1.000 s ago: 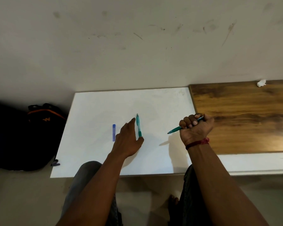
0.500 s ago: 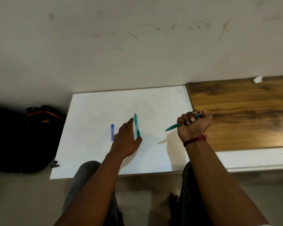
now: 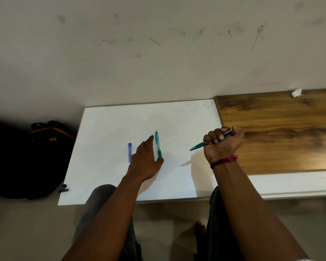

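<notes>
Your right hand (image 3: 222, 146) fists 1 green pen (image 3: 197, 146); left hand (image 3: 146, 161) open, 2nd pen (image 3: 158, 144) at its 1 o'clock, seemingly not yet picked up.

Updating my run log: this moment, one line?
right hand: grips teal pen | left hand: open beside second pen | blue strip: on board

Right hand (image 3: 222, 146): fist curled round a teal pen (image 3: 199, 146), tip pointing left, raised above the white board (image 3: 105, 129); red thread (image 3: 224, 161) on wrist.
Left hand (image 3: 146, 160): fingers straight, flat on board, thumb tip at the lower end of a second teal pen (image 3: 158, 144).
Blue piece (image 3: 129, 152): lying just left of the left hand.
Backpack (image 3: 45, 157): on floor, left of board.
White scrap (image 3: 296, 93): on wooden top (image 3: 280, 132).
</notes>
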